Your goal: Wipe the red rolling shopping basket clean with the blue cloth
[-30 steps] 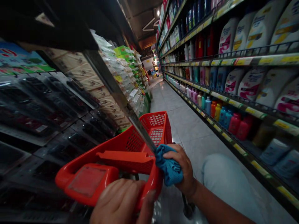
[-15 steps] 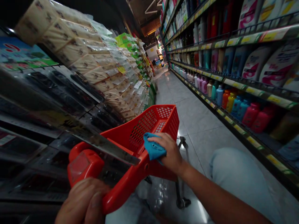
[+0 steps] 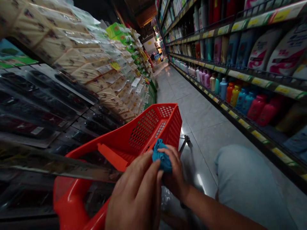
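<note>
A red plastic shopping basket (image 3: 146, 131) sits in front of me with its mesh wall and rim, and its handle (image 3: 67, 201) runs off toward the bottom left. A crumpled blue cloth (image 3: 163, 158) is bunched above the basket's near edge. My right hand (image 3: 174, 171) grips the cloth from below and right. My left hand (image 3: 133, 191) has its fingers pressed against the cloth's left side and is off the handle. The cloth's lower part is hidden by my fingers.
A light-blue trouser knee (image 3: 247, 182) lies at lower right. A metal shelf edge (image 3: 59, 164) crosses the left side, close to the basket. Shelves of bottles (image 3: 240, 99) line the right, packaged goods (image 3: 83, 70) the left, with a tiled aisle floor (image 3: 192, 108) between.
My left hand has moved from the basket's handle onto the blue cloth, which is now more bunched between both hands. The basket and view have tilted slightly.
</note>
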A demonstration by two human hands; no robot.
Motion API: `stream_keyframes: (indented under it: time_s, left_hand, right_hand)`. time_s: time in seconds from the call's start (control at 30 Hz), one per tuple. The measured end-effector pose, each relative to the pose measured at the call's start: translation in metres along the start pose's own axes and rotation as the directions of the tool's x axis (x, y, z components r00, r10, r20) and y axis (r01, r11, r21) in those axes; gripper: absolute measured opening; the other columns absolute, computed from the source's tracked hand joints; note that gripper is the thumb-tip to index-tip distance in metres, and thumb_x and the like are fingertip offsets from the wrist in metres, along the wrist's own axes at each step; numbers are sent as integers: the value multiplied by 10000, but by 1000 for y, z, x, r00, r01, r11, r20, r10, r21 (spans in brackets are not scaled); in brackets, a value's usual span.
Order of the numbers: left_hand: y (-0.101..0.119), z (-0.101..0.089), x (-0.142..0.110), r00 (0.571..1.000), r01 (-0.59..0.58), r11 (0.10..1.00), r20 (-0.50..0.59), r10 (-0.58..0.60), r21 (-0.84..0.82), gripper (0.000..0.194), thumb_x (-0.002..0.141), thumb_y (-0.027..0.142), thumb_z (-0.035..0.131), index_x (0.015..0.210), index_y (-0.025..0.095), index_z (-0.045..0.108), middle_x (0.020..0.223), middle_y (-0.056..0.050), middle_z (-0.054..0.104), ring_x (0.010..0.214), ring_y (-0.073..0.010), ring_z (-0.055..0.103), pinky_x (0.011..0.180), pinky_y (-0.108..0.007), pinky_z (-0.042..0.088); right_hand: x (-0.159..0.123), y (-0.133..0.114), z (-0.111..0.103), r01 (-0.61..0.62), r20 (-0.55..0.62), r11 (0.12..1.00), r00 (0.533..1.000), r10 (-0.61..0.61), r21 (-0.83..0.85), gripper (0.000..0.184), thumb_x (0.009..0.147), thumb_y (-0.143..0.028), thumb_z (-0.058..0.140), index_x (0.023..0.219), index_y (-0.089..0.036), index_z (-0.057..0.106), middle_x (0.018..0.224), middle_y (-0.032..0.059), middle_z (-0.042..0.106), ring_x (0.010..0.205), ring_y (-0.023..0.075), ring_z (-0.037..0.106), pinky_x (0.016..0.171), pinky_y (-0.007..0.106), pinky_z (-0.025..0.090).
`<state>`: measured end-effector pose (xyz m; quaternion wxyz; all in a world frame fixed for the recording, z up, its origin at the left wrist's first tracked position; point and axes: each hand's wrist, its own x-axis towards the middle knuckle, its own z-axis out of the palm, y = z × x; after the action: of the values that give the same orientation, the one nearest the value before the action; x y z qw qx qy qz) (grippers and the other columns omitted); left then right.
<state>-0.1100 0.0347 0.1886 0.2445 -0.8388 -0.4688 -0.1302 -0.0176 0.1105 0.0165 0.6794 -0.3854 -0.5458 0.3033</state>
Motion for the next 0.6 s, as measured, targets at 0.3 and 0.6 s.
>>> stream_keyframes:
  time_s: [0.3, 0.6]
  left_hand:
    - [4, 54, 68, 828, 191, 891, 420, -372, 412, 456, 906, 38, 450, 1308, 80, 662, 1007, -139, 777, 918, -290, 734, 771, -382, 606]
    - [-16, 59, 57, 891, 170, 869, 304, -337, 465, 347, 992, 160, 438, 1161, 165, 741, 888, -99, 768, 836, -263, 726, 677, -332, 521]
  right_hand:
    - [6, 42, 11, -170, -75, 979, 984, 162, -111, 643, 749, -79, 523, 1368, -252, 521, 1379, 119, 510, 1343, 270, 515, 1152, 447, 452]
    - [-65, 72, 29, -362, -100, 931, 929, 357, -46, 535, 712, -105, 495, 1229, -242, 512, 1149, 96, 605, 1075, 251, 638, 951, 425, 558]
